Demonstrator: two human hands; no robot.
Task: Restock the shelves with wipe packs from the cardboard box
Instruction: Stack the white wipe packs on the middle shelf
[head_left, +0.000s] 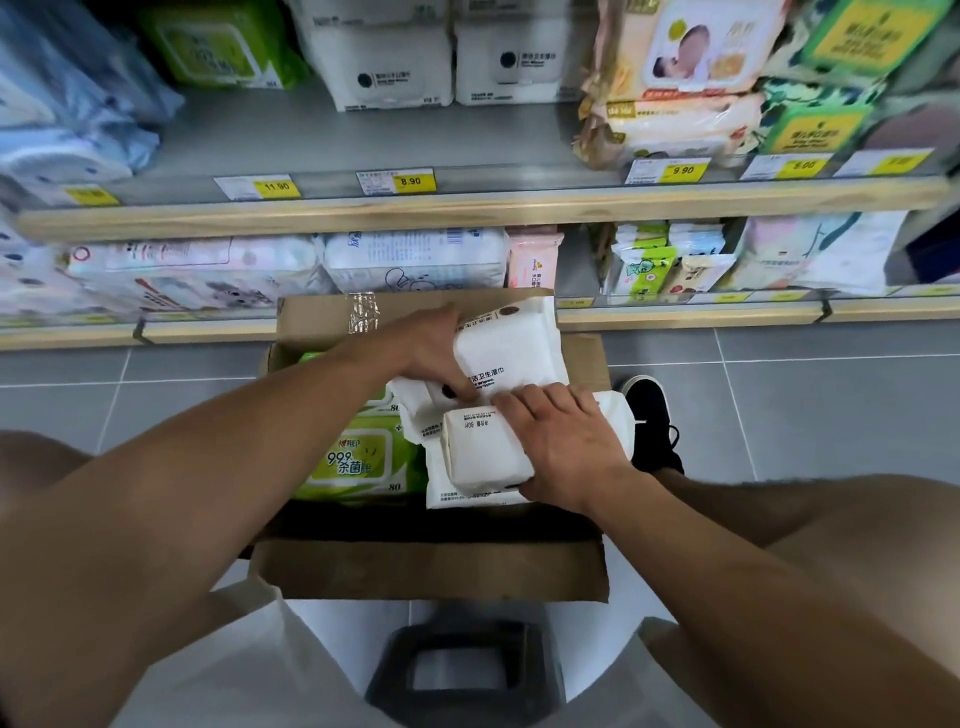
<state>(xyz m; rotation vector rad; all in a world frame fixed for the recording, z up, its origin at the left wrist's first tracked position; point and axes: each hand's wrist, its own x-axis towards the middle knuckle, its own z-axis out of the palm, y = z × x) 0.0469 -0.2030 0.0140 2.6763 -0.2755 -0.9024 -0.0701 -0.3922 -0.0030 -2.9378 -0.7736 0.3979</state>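
Note:
An open cardboard box (431, 571) sits on the floor in front of the shelves. Inside lie white wipe packs and green wipe packs (358, 462). My left hand (426, 353) grips a white wipe pack (511, 348) tilted up over the box's far side. My right hand (566, 441) holds a second white wipe pack (483, 452) lying on other white packs. The upper shelf (332, 140) has a bare stretch in front of white packs (384, 62) standing at its back.
Price tags (410, 181) line the wooden shelf edges. The lower shelf (675, 314) carries assorted wipe packs. A black shoe (652, 421) stands right of the box on the grey tiled floor. A black stool (462, 670) is under me. My knees flank the box.

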